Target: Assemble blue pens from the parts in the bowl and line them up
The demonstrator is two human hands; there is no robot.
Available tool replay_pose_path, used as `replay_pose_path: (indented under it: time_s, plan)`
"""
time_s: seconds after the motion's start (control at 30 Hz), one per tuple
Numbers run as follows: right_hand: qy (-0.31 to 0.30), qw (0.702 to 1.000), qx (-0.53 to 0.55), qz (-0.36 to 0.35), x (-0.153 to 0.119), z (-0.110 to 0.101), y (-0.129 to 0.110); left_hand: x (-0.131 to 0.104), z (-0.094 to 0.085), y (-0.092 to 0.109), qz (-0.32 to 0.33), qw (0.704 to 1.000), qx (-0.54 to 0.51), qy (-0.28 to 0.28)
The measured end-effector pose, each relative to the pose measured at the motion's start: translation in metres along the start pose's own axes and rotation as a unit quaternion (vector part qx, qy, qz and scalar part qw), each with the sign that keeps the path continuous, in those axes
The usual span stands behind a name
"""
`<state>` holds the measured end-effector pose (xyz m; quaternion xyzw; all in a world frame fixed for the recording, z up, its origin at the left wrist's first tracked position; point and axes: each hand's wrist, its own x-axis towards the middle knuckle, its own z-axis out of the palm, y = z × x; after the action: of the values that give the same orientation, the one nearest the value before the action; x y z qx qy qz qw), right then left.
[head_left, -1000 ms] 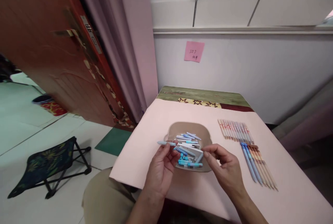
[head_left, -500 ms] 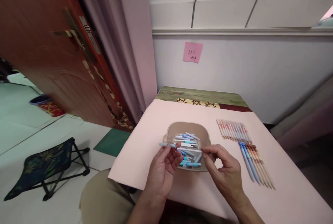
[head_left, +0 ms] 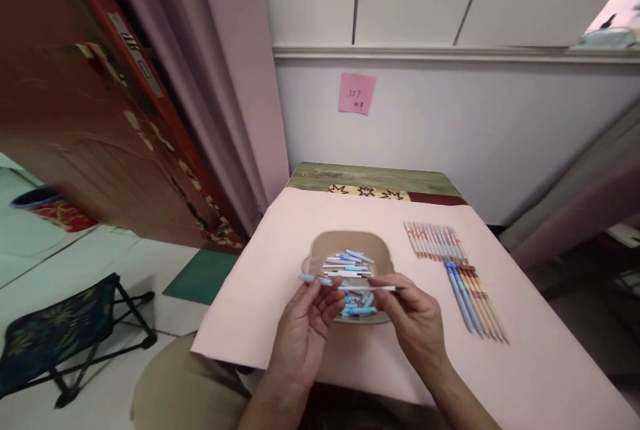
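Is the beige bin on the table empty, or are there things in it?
Not empty: blue and white pen parts visibly lie inside the beige bin.

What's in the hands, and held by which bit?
Left hand: a blue pen piece, by the end nearer the right hand. Right hand: a thin white refill, near its dark tip.

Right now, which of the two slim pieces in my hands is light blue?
The barrel in your left hand. It is light blue and thicker; the stick in your right hand is thin and white with a dark end.
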<state>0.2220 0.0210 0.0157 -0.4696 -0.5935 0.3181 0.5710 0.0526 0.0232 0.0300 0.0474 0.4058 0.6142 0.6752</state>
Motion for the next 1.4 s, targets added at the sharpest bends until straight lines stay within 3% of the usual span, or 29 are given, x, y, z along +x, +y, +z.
replay_pose_path:
  time_s: [0.13,0.23,0.33,0.43,0.53,0.63,0.83,0.97,1.1,1.4]
  plan:
    - [0.167,0.980,0.081,0.065,0.012,-0.015,0.002,0.008,-0.007,0.018,0.092,0.994,-0.009,0.052]
    - [0.220,0.964,0.125,0.086,0.017,-0.024,0.003,0.011,-0.009,0.024,0.152,0.987,0.009,0.052]
    - [0.163,0.977,0.081,0.114,0.015,-0.024,0.005,0.008,-0.008,0.018,0.142,0.989,0.035,0.027]
    - [0.026,0.990,0.023,0.134,0.012,-0.020,0.008,0.007,-0.007,0.011,0.140,0.989,0.048,0.009]
    - [-0.100,0.982,0.001,0.160,0.011,-0.018,0.014,0.008,-0.009,0.013,0.179,0.982,0.051,0.010]
    - [-0.161,0.972,0.006,0.171,0.009,-0.015,0.020,0.009,-0.011,0.016,0.192,0.980,0.042,0.032]
    - [-0.141,0.978,-0.056,0.140,0.005,-0.009,0.009,0.003,-0.012,0.001,0.098,0.994,0.056,-0.012]
    - [-0.168,0.972,-0.147,0.079,0.002,-0.008,-0.009,0.003,-0.012,-0.003,0.105,0.992,0.065,-0.023]
    - [-0.183,0.968,-0.170,0.022,-0.002,-0.007,-0.014,0.004,-0.014,-0.001,0.105,0.993,0.057,-0.018]
    - [-0.192,0.964,-0.185,-0.003,-0.003,-0.003,-0.015,0.002,-0.018,0.002,0.127,0.990,0.061,-0.031]
